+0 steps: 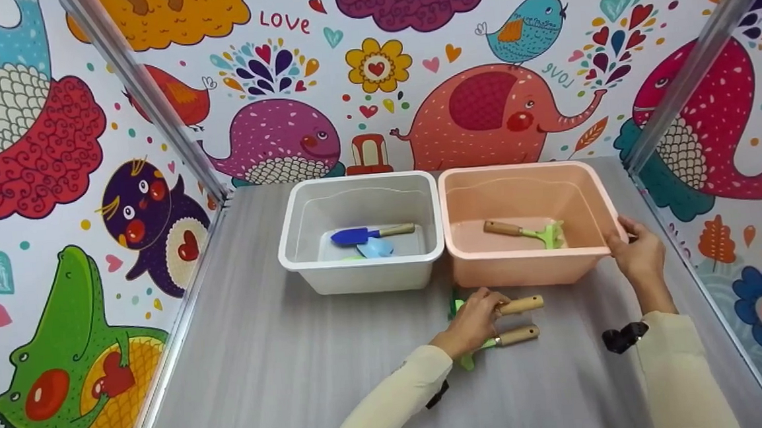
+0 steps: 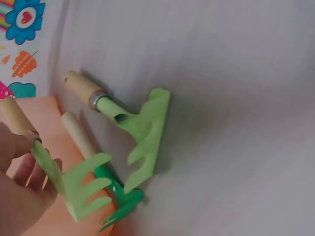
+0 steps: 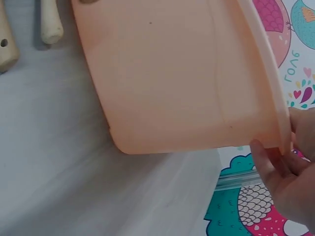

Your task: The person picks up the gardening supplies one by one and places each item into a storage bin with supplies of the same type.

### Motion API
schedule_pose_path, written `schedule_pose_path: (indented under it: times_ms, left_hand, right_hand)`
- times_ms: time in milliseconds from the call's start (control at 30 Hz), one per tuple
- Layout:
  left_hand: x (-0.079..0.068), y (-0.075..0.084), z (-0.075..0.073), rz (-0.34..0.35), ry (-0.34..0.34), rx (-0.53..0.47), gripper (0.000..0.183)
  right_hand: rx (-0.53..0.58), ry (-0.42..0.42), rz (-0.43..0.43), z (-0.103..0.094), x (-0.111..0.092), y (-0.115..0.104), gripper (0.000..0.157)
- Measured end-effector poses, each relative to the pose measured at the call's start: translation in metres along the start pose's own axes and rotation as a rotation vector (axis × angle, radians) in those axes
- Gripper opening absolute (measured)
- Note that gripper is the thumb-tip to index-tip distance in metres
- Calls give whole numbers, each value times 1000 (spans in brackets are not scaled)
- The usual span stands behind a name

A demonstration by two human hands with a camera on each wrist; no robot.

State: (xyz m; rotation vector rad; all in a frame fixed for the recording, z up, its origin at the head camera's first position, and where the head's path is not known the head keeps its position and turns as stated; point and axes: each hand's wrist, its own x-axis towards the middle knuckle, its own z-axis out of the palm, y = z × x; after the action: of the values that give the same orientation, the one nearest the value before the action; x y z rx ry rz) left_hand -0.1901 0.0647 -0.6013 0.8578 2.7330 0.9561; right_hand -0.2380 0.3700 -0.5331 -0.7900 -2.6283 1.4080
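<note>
My left hand (image 1: 473, 321) grips a light green hand rake (image 2: 86, 189) by its wooden handle, above the table just in front of the bins. Below it lies a second light green rake (image 2: 147, 128), its wooden handle (image 1: 519, 335) pointing right. A darker green pronged tool (image 2: 125, 199) with a wooden handle lies beside the front of the peach bin (image 1: 523, 268), partly covered by the held rake in the left wrist view. At the bin's right front corner, my right hand (image 1: 642, 261) pinches the rim between thumb and fingers. Inside that bin is another light green tool (image 1: 547, 233).
A white bin (image 1: 365, 278) stands against the peach bin's left side. It holds a dark blue trowel (image 1: 352, 236), a light blue scoop (image 1: 376, 247) and something green, mostly hidden. Metal rails and patterned walls border the grey table (image 1: 251, 367).
</note>
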Motion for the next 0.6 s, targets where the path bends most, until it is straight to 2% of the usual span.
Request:
schedule_pose_path:
  times_ms: [267,500,600]
  left_hand:
    - [7,8,-14,-54,-17,-141,26]
    - [18,20,-26,-57,-7,-288,25]
    - [22,24,-31,-77,0,-364,24]
  right_hand:
    - [58,-139,61,-18,3,-2,55]
    - [118,-193,103,-29,8,-1,58]
    - [153,-216,115,-31,10,-1,62]
